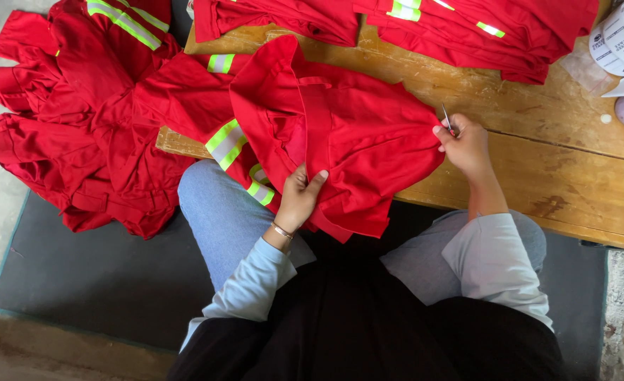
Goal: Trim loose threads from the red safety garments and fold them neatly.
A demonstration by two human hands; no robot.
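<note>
Black cloth [368,331] over the person's lap fills the bottom of the view, with blue-jeaned knees [220,212] rising from it toward a wooden table [537,141]; a dark mat [93,275] covers the floor beneath. Draped over the table's near edge and down onto the knees lies a red garment [347,134]; its long axis runs from upper left, where a rounded end points away toward the far side of the table, down to lower right, where a folded hem hangs off the edge toward the lap; a yellow-green reflective band [226,142] shows at its left side. Left hand [299,197] is closed on the garment's lower fold, thumb on top, fingers underneath; a thin bracelet sits at the wrist. Right hand [467,144] pinches the garment's right edge against the table, closed round small metal snips [446,118] whose tips point up and away. More red garments [79,120] are heaped on the floor to the left; others [467,28] lie along the far side of the table; white rolls [619,35] stand at the top right corner.
</note>
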